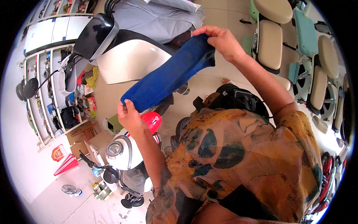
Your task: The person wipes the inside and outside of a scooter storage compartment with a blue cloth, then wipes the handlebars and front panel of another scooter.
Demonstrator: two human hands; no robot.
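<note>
A folded blue cloth [167, 72] stretches slantwise between my two hands, held up in the air. My left hand [129, 117] pinches its lower left end between thumb and fingers. At the upper right end, my right hand [222, 41] grips the edge, and a corner hangs loose below it. Behind the cloth stands a scooter with a glossy cream-white body panel [130, 59] and a black dashboard [95, 36]; the cloth hides part of it. A grey fabric cover [156, 18] lies draped beyond the panel.
Several scooters with beige seats [270, 44] line the right side. A white scooter [125, 151] and a red rounded object [151, 121] are beside my left forearm. Along the left wall run shelves [44, 97] with assorted goods, a cardboard box [97, 143] and a fan [70, 190].
</note>
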